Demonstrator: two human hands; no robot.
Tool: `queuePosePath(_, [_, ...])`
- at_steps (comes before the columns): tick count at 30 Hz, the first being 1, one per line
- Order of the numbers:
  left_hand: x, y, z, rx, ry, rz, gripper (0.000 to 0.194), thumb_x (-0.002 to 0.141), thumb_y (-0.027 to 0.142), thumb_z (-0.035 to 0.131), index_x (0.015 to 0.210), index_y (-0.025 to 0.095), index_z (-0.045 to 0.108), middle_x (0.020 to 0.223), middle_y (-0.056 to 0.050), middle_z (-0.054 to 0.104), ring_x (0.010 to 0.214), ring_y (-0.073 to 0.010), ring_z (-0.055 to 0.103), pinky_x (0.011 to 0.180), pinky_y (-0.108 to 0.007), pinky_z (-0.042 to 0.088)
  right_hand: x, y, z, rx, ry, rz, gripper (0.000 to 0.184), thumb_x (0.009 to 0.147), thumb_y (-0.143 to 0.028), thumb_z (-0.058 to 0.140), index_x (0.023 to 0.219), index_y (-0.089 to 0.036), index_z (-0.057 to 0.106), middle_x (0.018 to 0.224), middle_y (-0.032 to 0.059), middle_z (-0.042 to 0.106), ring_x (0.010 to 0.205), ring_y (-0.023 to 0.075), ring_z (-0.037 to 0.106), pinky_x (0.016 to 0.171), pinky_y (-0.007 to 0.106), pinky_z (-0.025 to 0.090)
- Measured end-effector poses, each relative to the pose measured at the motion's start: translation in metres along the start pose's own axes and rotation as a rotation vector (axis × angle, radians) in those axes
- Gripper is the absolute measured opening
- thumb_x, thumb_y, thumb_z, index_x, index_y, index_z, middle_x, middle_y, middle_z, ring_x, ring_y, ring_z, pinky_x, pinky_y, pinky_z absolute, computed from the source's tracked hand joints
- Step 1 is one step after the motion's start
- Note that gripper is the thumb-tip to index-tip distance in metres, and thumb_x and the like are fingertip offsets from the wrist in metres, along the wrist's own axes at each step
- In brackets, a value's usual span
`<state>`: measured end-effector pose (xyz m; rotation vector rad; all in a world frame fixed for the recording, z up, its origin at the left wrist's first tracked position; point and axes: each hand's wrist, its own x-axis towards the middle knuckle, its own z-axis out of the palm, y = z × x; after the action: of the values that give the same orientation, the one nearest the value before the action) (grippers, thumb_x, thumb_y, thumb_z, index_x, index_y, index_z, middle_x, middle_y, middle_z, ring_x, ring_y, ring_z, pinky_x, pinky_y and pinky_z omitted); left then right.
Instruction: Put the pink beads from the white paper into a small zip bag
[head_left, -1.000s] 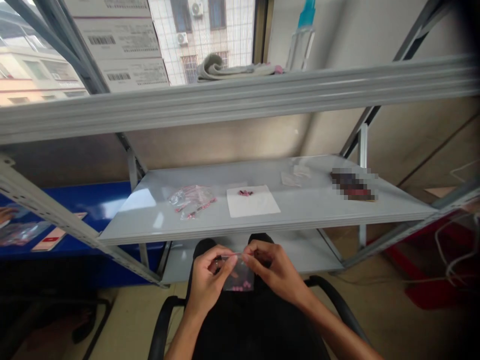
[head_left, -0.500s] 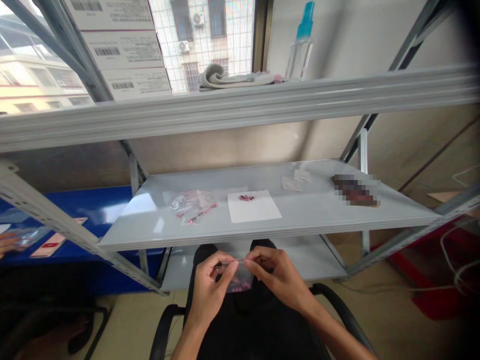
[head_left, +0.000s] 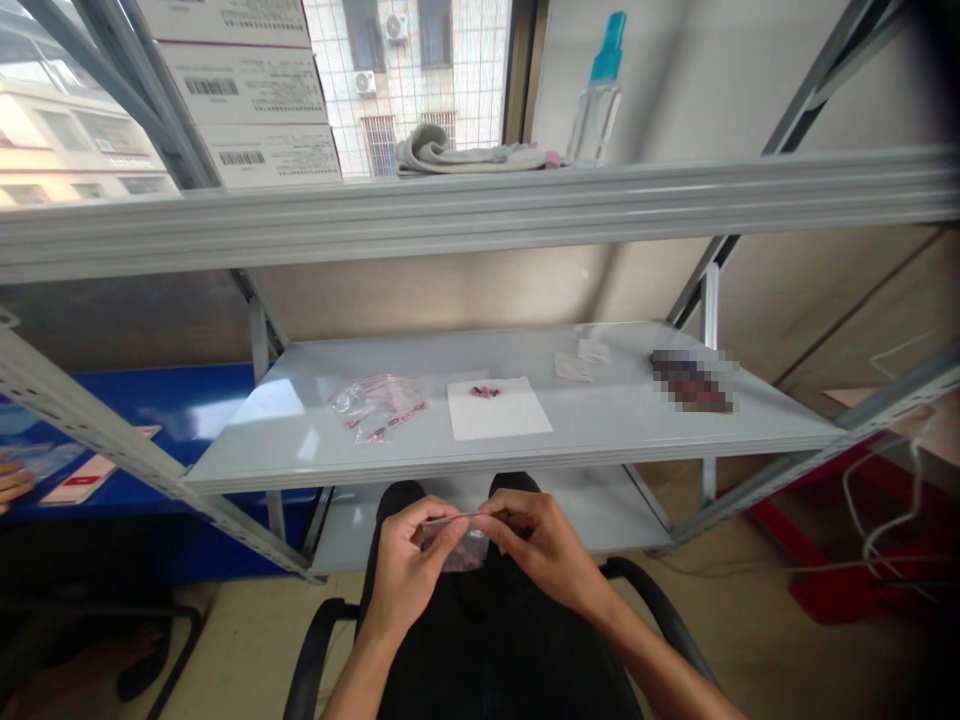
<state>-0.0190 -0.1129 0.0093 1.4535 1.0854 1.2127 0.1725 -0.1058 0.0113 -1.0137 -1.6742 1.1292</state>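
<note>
Over my lap, both hands pinch the top edge of a small clear zip bag [head_left: 463,545] that holds several small pink pieces. My left hand [head_left: 407,560] grips the bag's left end between thumb and fingers. My right hand [head_left: 534,545] grips the right end the same way. On the grey shelf [head_left: 622,425] in front of me lies a white sheet [head_left: 501,415] with a few dark pink pieces [head_left: 485,391] on it. To its left rests a heap of clear bags [head_left: 377,402] with pink strips.
Small white slips [head_left: 576,362] and a blurred dark object [head_left: 691,380] lie on the shelf's right side. The upper shelf carries barcode-labelled boxes [head_left: 247,95], a folded cloth [head_left: 450,153] and a spray bottle [head_left: 598,95]. Another person's hand [head_left: 11,482] shows at a blue table [head_left: 180,400] on the left.
My hands with the bag have crept slightly left and drawn closer together along its top edge. The view has shifted a little; the shelf items stay put.
</note>
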Motion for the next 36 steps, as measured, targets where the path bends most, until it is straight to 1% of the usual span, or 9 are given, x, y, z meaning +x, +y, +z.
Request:
queuePosePath(3, [0.000, 0.000, 0.001, -0.011, 0.014, -0.014, 0.019, 0.088, 0.034, 0.075, 0.082, 0.016, 0.072, 0.079, -0.003, 0.066, 0.071, -0.0154, 0.063, 0.065, -0.023, 0.052, 0.000, 0.001, 0.001, -0.029, 0.026, -0.018, 0.028, 0.096, -0.043, 0.065, 0.086, -0.018, 0.073, 0.075, 0.0020, 0.068, 0.066, 0.0142, 0.056, 0.061, 0.025, 0.040])
queuePosePath(8, [-0.002, 0.000, 0.005, -0.052, 0.031, -0.047, 0.022, 0.088, 0.036, 0.074, 0.082, 0.016, 0.070, 0.080, -0.003, 0.064, 0.069, -0.0150, 0.062, 0.063, -0.023, 0.053, -0.001, -0.004, 0.001, -0.173, 0.071, -0.131, 0.026, 0.100, -0.036, 0.061, 0.084, -0.019, 0.072, 0.072, 0.0006, 0.064, 0.064, 0.0131, 0.053, 0.061, 0.026, 0.037])
queuePosePath(12, [-0.003, -0.003, 0.007, -0.048, 0.014, -0.036, 0.020, 0.089, 0.035, 0.073, 0.084, 0.016, 0.070, 0.081, -0.002, 0.063, 0.070, -0.0145, 0.061, 0.064, -0.023, 0.052, -0.002, -0.007, 0.000, -0.203, 0.045, -0.167, 0.024, 0.101, -0.032, 0.057, 0.085, -0.019, 0.069, 0.074, 0.0004, 0.062, 0.066, 0.0132, 0.054, 0.064, 0.026, 0.037])
queuePosePath(17, [-0.002, -0.005, 0.007, -0.047, 0.030, -0.025, 0.020, 0.089, 0.035, 0.074, 0.085, 0.016, 0.070, 0.080, -0.002, 0.063, 0.070, -0.0135, 0.060, 0.065, -0.021, 0.051, -0.002, -0.003, 0.002, -0.157, -0.036, -0.123, 0.027, 0.105, -0.034, 0.049, 0.086, -0.020, 0.061, 0.075, -0.0007, 0.058, 0.066, 0.0132, 0.054, 0.063, 0.025, 0.039])
queuePosePath(23, [0.003, 0.002, -0.005, 0.004, 0.015, -0.014, 0.018, 0.087, 0.033, 0.076, 0.083, 0.016, 0.078, 0.083, -0.006, 0.073, 0.077, -0.0185, 0.068, 0.071, -0.026, 0.057, 0.003, -0.001, -0.005, -0.233, 0.025, -0.180, 0.026, 0.104, -0.032, 0.050, 0.084, -0.020, 0.060, 0.074, -0.0006, 0.057, 0.067, 0.0134, 0.052, 0.064, 0.025, 0.038])
queuePosePath(26, [0.009, 0.005, -0.009, 0.022, 0.016, 0.017, 0.016, 0.086, 0.032, 0.076, 0.082, 0.017, 0.080, 0.082, -0.006, 0.075, 0.074, -0.0186, 0.069, 0.068, -0.025, 0.058, 0.011, -0.002, -0.007, -0.206, 0.015, -0.176, 0.024, 0.102, -0.031, 0.053, 0.082, -0.019, 0.060, 0.070, -0.0015, 0.057, 0.063, 0.0125, 0.051, 0.061, 0.024, 0.038])
queuePosePath(29, [0.018, 0.007, -0.010, 0.016, 0.005, 0.013, 0.018, 0.087, 0.034, 0.075, 0.083, 0.018, 0.081, 0.082, -0.006, 0.077, 0.070, -0.0188, 0.070, 0.066, -0.027, 0.059, 0.025, -0.003, -0.007, -0.195, -0.024, -0.169, 0.021, 0.101, -0.034, 0.056, 0.089, -0.019, 0.064, 0.073, -0.0005, 0.062, 0.062, 0.0125, 0.053, 0.060, 0.023, 0.039])
queuePosePath(32, [0.027, 0.011, -0.016, 0.084, -0.028, -0.012, 0.020, 0.089, 0.036, 0.073, 0.089, 0.019, 0.083, 0.089, -0.008, 0.080, 0.076, -0.0226, 0.074, 0.072, -0.031, 0.061, 0.039, -0.004, -0.008, -0.239, -0.039, -0.192, 0.025, 0.101, -0.035, 0.055, 0.091, -0.019, 0.070, 0.077, 0.0018, 0.069, 0.066, 0.0137, 0.058, 0.063, 0.024, 0.041])
queuePosePath(36, [0.037, 0.020, -0.032, 0.206, -0.083, -0.011, 0.022, 0.088, 0.038, 0.072, 0.092, 0.020, 0.085, 0.090, -0.009, 0.082, 0.082, -0.0272, 0.076, 0.078, -0.038, 0.062, 0.050, -0.008, -0.013, -0.321, -0.034, -0.273, 0.033, 0.103, -0.036, 0.052, 0.084, -0.018, 0.073, 0.072, 0.0028, 0.070, 0.063, 0.0136, 0.058, 0.064, 0.025, 0.042])
